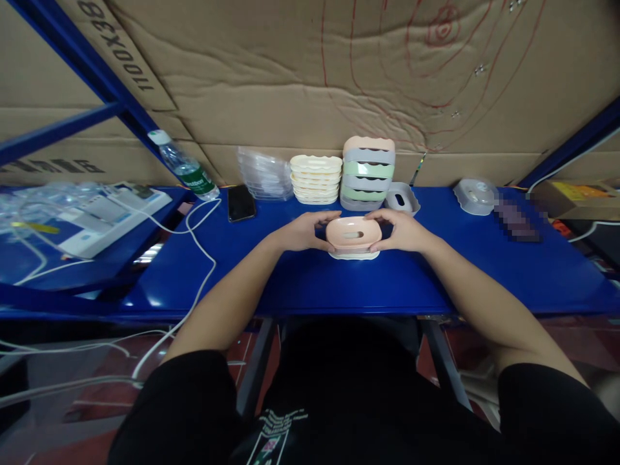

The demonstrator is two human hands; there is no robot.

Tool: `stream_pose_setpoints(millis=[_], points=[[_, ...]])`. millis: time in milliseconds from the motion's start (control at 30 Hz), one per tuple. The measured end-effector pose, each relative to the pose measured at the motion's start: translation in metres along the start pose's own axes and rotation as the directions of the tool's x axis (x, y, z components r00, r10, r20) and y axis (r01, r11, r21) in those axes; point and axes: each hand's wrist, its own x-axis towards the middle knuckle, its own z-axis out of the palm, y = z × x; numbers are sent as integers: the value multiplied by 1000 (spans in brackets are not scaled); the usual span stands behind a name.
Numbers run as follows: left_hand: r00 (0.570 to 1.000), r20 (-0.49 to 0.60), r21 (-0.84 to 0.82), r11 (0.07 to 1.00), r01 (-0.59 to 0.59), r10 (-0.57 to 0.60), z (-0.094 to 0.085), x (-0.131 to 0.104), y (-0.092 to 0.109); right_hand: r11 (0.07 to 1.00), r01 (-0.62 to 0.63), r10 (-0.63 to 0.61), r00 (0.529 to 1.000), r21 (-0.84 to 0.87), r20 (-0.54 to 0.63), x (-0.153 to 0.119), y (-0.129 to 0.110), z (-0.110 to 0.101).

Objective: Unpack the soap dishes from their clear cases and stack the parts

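Observation:
My left hand (310, 230) and my right hand (403, 230) grip the two ends of a peach plastic soap dish (346, 241), thumbs in front and fingers behind. It is oval with a slot in the middle. A cream piece (354, 256) shows under its lower edge. Behind it stand a stack of cream oval trays (316, 179) and a taller stack of peach, grey and green dishes (368, 173). A grey dish with a dark slot (402, 198) lies beside that stack, just behind my right hand.
On the blue table (290, 284) are nested clear plastic covers (265, 174), a black phone (241, 203), a water bottle (191, 169) and a covered dish (477, 196). A white cable (209, 258) crosses the left side. Cardboard (271, 77) forms the back wall.

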Motion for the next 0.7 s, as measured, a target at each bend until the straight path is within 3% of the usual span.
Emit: stream_pose_setpoints(millis=[200, 700], points=[[997, 55, -7, 998, 59, -59, 2, 0, 1, 997, 49, -47, 998, -52, 35, 1, 4, -1], [997, 79, 8, 1000, -5, 4, 6, 1, 1, 997, 38, -29, 992, -66, 123, 2, 5, 0]])
